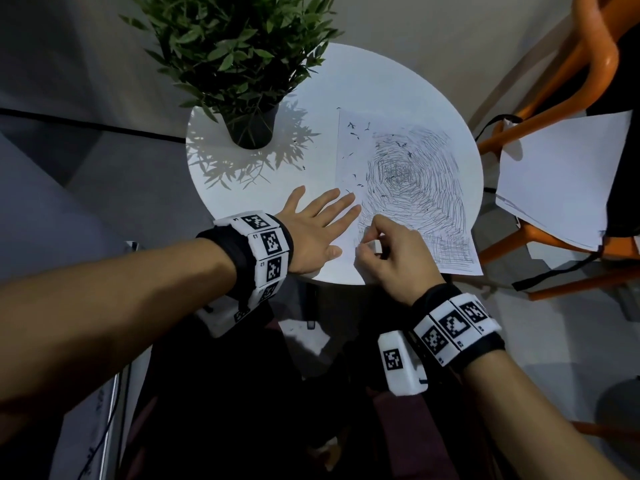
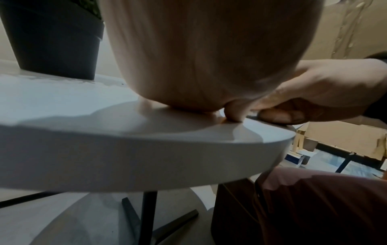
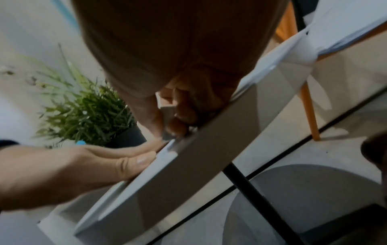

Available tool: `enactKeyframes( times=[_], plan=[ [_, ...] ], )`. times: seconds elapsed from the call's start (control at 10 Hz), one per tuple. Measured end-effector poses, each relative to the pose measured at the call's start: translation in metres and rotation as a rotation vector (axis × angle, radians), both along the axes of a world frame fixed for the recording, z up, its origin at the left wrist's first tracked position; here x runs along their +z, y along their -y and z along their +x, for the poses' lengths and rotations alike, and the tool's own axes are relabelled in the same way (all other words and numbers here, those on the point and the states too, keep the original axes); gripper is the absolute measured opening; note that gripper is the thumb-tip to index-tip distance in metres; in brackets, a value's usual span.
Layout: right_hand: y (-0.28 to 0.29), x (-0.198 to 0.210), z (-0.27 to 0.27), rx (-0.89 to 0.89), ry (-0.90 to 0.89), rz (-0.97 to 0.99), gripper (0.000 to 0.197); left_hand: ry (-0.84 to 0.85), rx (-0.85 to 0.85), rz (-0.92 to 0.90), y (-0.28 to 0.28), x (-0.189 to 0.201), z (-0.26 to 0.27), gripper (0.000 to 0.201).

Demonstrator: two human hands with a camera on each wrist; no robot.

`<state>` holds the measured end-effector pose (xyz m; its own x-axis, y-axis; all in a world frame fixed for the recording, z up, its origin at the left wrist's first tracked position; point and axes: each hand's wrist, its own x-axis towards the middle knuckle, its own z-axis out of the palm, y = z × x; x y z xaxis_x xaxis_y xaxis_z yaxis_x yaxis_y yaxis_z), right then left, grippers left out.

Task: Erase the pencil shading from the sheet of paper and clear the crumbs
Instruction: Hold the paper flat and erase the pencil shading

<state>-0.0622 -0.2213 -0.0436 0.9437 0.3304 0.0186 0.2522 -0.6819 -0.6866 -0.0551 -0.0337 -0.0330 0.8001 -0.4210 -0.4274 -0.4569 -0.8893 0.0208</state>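
Round white table (image 1: 398, 84), potted plant (image 1: 239, 53)

**A plain room with a small side table, more office corner or studio than home**

A small round white table (image 1: 408, 81) on a thin black leg with a round base fills the middle of the head view. A potted green plant (image 1: 239, 46) in a dark pot stands on it at 11 o'clock. At 3 o'clock an orange chair (image 1: 595, 60) carries loose white sheets (image 1: 561, 174). The floor (image 1: 571, 327) is smooth grey, the walls bare and pale. The left wrist view shows stacked cardboard boxes (image 2: 343, 137) along the far wall, hinting at a workspace or storage corner; which exactly cannot be told.
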Motion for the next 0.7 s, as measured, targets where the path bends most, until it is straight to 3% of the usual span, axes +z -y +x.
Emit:
enactKeyframes(
  times=[0.1, 0.2, 0.3, 0.5, 0.7],
  plan=[
    [-0.002, 0.0011, -0.0035, 0.079, -0.099, 0.1, 0.018, 0.0, -0.003, -0.001, -0.0009, -0.0004, -0.0005, 0.067],
    [-0.0052, 0.0019, -0.0042, 0.14, -0.03, -0.034, 0.025, 0.016, -0.01, 0.003, -0.0012, -0.0016, -0.0013, 0.066],
    [-0.0019, -0.0001, -0.0033, 0.045, 0.024, -0.042, 0.011, 0.015, -0.004, 0.003, -0.0004, -0.0012, -0.0017, 0.067],
    [-0.0075, 0.0015, -0.0046, 0.106, -0.015, -0.021, 0.022, 0.021, -0.009, 0.003, -0.0021, -0.0005, -0.0007, 0.066],
    [-0.0019, -0.0009, -0.0045, -0.016, 0.011, -0.015, 0.014, 0.028, -0.009, 0.004, -0.0017, -0.0013, -0.0015, 0.067]
  ],
)
